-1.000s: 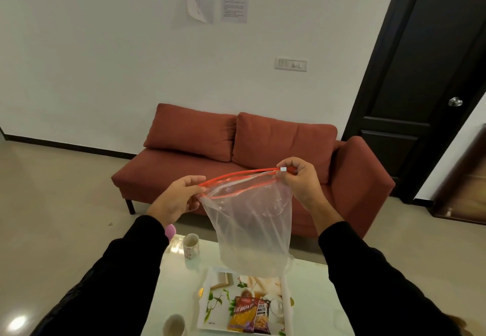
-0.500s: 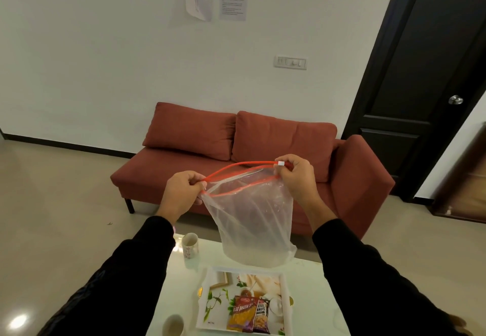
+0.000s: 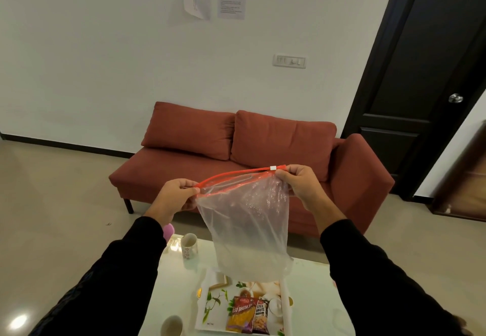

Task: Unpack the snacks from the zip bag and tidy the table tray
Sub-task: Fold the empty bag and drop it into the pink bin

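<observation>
A clear zip bag (image 3: 249, 225) with a red zip strip hangs in the air over the table, looking empty. My left hand (image 3: 175, 199) pinches the left end of the strip. My right hand (image 3: 299, 185) pinches the right end, beside the small white slider. The bag's mouth is slightly apart. Below it, a white tray (image 3: 207, 293) with a leaf print lies on the glossy white table (image 3: 315, 296). Two snack packets (image 3: 249, 314) lie on the tray, side by side.
A white mug (image 3: 188, 245) stands at the table's far left, with a pink object (image 3: 168, 231) behind my left sleeve. Another cup (image 3: 172, 325) is at the near edge. A red sofa (image 3: 249, 156) stands beyond the table and a dark door (image 3: 420, 72) at the right.
Both hands have pulled the zip strip straighter and flatter, narrowing the bag's mouth. The bag has shifted a little in the air; the packets on the tray have not moved.
</observation>
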`<act>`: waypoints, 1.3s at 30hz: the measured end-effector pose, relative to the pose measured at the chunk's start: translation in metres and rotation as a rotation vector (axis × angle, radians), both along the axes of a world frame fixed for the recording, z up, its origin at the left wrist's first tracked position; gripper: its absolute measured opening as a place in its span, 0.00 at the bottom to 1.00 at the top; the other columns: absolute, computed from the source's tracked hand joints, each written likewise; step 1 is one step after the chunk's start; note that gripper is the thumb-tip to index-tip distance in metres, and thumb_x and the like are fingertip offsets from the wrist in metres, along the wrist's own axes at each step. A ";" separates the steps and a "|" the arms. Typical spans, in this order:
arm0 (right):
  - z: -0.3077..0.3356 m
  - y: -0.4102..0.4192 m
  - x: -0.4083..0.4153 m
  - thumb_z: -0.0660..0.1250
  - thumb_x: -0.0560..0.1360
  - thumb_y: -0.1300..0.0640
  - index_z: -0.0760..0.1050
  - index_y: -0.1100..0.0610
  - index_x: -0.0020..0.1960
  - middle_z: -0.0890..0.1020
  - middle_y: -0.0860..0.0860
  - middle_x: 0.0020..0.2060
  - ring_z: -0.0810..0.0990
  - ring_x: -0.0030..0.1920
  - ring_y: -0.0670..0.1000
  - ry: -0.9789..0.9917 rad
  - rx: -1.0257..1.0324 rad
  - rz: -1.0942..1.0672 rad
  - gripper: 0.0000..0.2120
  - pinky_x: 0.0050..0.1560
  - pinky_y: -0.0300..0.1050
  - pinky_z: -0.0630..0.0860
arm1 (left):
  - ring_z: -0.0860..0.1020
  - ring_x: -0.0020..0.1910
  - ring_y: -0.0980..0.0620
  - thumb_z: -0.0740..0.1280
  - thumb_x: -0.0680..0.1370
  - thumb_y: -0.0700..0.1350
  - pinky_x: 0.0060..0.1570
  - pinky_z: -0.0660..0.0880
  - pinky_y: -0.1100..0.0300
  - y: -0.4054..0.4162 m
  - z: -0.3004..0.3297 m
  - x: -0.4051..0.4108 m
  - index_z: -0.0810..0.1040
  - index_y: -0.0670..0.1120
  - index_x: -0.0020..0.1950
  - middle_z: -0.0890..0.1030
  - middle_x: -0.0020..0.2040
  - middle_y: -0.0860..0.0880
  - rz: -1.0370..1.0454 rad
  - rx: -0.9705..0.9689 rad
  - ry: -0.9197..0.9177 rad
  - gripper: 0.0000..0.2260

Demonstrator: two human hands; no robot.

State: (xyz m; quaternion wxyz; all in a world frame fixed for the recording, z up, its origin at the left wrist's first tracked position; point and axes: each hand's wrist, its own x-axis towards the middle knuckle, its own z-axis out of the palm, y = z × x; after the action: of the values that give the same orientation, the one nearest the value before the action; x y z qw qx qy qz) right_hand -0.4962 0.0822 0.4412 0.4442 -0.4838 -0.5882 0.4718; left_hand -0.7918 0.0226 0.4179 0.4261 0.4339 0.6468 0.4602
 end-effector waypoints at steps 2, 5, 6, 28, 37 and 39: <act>0.002 -0.002 0.000 0.70 0.76 0.59 0.79 0.62 0.40 0.80 0.52 0.28 0.75 0.25 0.45 -0.029 0.033 -0.016 0.08 0.27 0.39 0.73 | 0.80 0.43 0.50 0.63 0.80 0.38 0.45 0.80 0.56 0.000 -0.005 -0.001 0.80 0.45 0.54 0.83 0.47 0.45 -0.093 -0.042 0.019 0.07; 0.007 -0.003 -0.003 0.70 0.76 0.58 0.78 0.61 0.37 0.80 0.52 0.28 0.75 0.25 0.45 -0.040 0.069 0.017 0.11 0.26 0.36 0.72 | 0.79 0.51 0.52 0.59 0.83 0.44 0.54 0.74 0.52 0.000 -0.009 -0.001 0.78 0.53 0.54 0.82 0.50 0.51 -0.147 -0.068 0.085 0.09; 0.008 -0.004 -0.003 0.70 0.77 0.59 0.77 0.60 0.36 0.80 0.50 0.27 0.75 0.25 0.44 -0.038 0.077 0.036 0.12 0.27 0.36 0.72 | 0.78 0.49 0.52 0.58 0.83 0.46 0.52 0.72 0.53 0.001 -0.009 0.000 0.78 0.54 0.51 0.81 0.49 0.51 -0.158 -0.053 0.115 0.09; 0.020 -0.011 -0.008 0.71 0.76 0.56 0.81 0.58 0.42 0.81 0.54 0.31 0.76 0.30 0.47 -0.295 0.205 0.205 0.06 0.35 0.43 0.74 | 0.78 0.35 0.60 0.74 0.73 0.46 0.39 0.76 0.61 0.025 0.031 0.106 0.85 0.48 0.47 0.83 0.37 0.52 -0.392 0.471 0.333 0.05; 0.015 -0.012 -0.007 0.69 0.76 0.63 0.83 0.62 0.54 0.86 0.57 0.42 0.83 0.38 0.47 -0.190 0.208 0.223 0.08 0.40 0.40 0.78 | 0.77 0.32 0.60 0.75 0.70 0.46 0.33 0.72 0.68 0.025 0.032 0.108 0.85 0.49 0.38 0.83 0.34 0.50 -0.383 0.411 0.319 0.02; 0.014 -0.012 -0.007 0.69 0.76 0.62 0.84 0.62 0.52 0.86 0.59 0.42 0.81 0.38 0.50 -0.184 0.200 0.223 0.07 0.41 0.44 0.78 | 0.77 0.32 0.62 0.75 0.70 0.45 0.33 0.71 0.70 0.026 0.031 0.107 0.85 0.49 0.38 0.82 0.32 0.53 -0.373 0.406 0.308 0.02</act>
State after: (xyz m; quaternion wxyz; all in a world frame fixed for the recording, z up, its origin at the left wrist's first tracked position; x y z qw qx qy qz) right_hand -0.5030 0.0707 0.4555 0.3793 -0.4104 -0.7204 0.4108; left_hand -0.6852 0.0483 0.4489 0.3049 0.6859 0.5077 0.4228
